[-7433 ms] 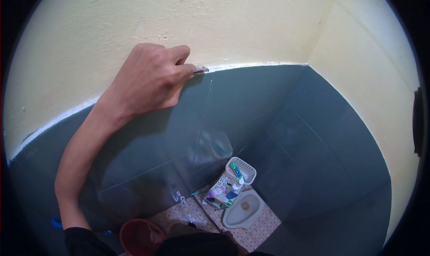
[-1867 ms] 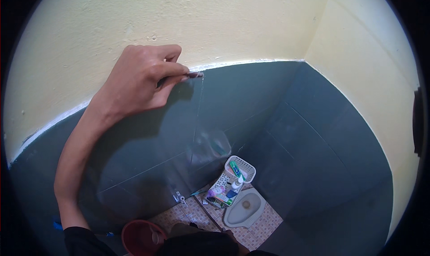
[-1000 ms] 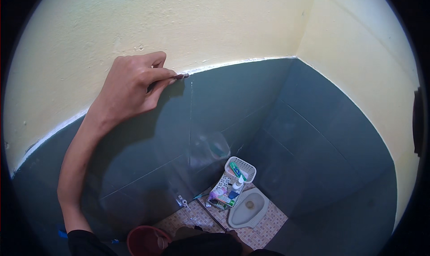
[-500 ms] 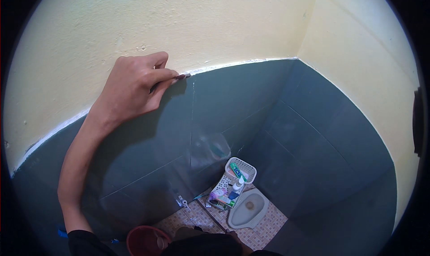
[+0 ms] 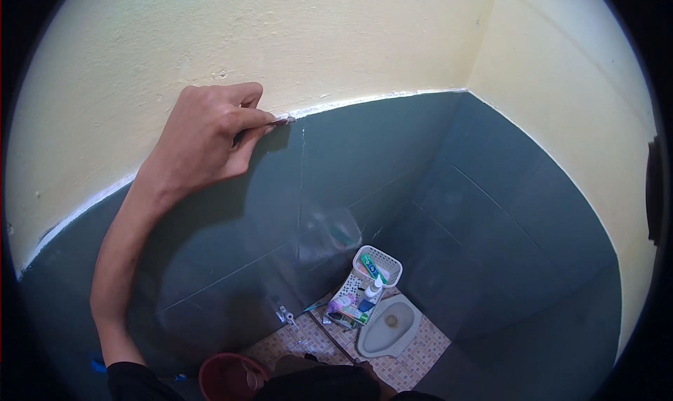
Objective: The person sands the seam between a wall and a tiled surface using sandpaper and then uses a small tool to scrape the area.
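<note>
My left hand (image 5: 207,131) is raised to the wall with its fingers closed in a pinch. Between thumb and forefinger sits a small, thin, dark reddish-brown piece (image 5: 282,121); its exact kind is too small to make out. The tip of this piece meets the white strip (image 5: 350,105) that runs along the top of the dark grey-green tiles (image 5: 371,148). Above the strip is the pale yellow painted wall (image 5: 336,36). My right hand does not show.
Far below, a white plastic rack (image 5: 350,287) with toiletries stands beside a squat toilet (image 5: 389,325). A red bucket (image 5: 210,380) is at the lower left, near a tap (image 5: 286,315). The floor (image 5: 427,345) has small patterned tiles. A dark object (image 5: 653,191) edges the right side.
My left hand, with the thin piece in its pinch, has slid very slightly left along the white strip. Nothing else has visibly moved apart from a slight shift of the view.
</note>
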`<action>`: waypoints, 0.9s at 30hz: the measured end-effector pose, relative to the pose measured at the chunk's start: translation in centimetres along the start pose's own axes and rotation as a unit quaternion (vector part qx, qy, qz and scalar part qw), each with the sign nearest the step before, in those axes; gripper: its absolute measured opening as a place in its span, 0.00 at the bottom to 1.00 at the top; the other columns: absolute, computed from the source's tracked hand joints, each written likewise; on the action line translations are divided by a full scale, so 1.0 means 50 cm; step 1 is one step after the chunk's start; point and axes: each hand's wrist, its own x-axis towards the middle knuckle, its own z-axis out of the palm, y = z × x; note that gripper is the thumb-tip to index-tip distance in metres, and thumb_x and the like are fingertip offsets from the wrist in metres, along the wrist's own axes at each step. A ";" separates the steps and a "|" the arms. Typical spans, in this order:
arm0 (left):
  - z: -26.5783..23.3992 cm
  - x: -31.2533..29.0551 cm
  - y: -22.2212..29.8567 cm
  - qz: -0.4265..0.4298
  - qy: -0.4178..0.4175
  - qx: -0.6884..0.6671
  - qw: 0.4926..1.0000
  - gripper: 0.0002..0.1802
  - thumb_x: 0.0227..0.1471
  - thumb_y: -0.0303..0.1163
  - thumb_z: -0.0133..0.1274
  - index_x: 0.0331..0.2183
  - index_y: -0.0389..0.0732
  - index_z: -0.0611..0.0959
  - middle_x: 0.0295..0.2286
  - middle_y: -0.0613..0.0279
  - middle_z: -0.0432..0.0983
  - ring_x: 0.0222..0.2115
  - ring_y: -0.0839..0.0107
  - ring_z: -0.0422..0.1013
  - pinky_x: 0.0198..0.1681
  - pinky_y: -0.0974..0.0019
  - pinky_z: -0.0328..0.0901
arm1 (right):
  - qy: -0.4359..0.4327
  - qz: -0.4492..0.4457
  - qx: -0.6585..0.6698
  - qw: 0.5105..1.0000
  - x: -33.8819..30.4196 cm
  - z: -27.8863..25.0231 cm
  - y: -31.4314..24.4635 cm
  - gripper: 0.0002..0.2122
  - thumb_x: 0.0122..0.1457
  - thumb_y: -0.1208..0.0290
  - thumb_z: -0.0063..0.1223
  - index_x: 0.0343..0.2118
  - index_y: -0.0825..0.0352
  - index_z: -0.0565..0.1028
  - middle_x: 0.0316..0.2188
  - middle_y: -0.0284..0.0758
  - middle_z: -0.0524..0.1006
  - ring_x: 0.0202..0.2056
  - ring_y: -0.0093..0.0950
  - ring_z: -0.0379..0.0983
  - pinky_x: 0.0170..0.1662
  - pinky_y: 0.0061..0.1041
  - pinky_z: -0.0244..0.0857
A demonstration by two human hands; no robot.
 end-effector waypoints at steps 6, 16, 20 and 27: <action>-0.002 0.002 0.000 0.005 0.009 0.016 1.000 0.12 0.49 0.23 0.68 0.37 0.46 0.94 0.19 0.61 0.68 0.17 0.65 0.66 0.22 0.59 0.58 | -0.001 -0.003 0.000 1.000 -0.004 0.004 -0.003 0.25 0.59 0.50 0.61 0.44 0.72 0.84 0.47 0.52 0.85 0.53 0.46 0.82 0.52 0.43 0.75; -0.003 0.003 0.007 0.004 0.012 0.019 1.000 0.12 0.48 0.23 0.68 0.37 0.46 0.94 0.19 0.61 0.66 0.17 0.66 0.65 0.21 0.58 0.57 | 0.002 0.006 0.004 1.000 -0.010 -0.002 -0.010 0.25 0.59 0.50 0.61 0.44 0.72 0.84 0.46 0.52 0.85 0.52 0.46 0.82 0.51 0.42 0.75; -0.006 0.002 0.005 0.007 -0.015 0.017 1.000 0.11 0.49 0.24 0.69 0.37 0.46 0.94 0.19 0.62 0.66 0.17 0.67 0.65 0.21 0.59 0.57 | 0.002 0.008 0.007 1.000 -0.009 -0.008 -0.014 0.25 0.59 0.50 0.61 0.44 0.72 0.84 0.46 0.52 0.85 0.52 0.45 0.82 0.51 0.42 0.75; 0.001 0.000 0.007 -0.002 -0.005 0.049 0.999 0.11 0.49 0.24 0.69 0.37 0.46 0.94 0.19 0.61 0.65 0.17 0.67 0.64 0.22 0.58 0.57 | 0.001 0.009 0.002 1.000 -0.014 -0.005 -0.009 0.24 0.59 0.50 0.61 0.43 0.72 0.84 0.46 0.51 0.85 0.52 0.45 0.82 0.50 0.42 0.75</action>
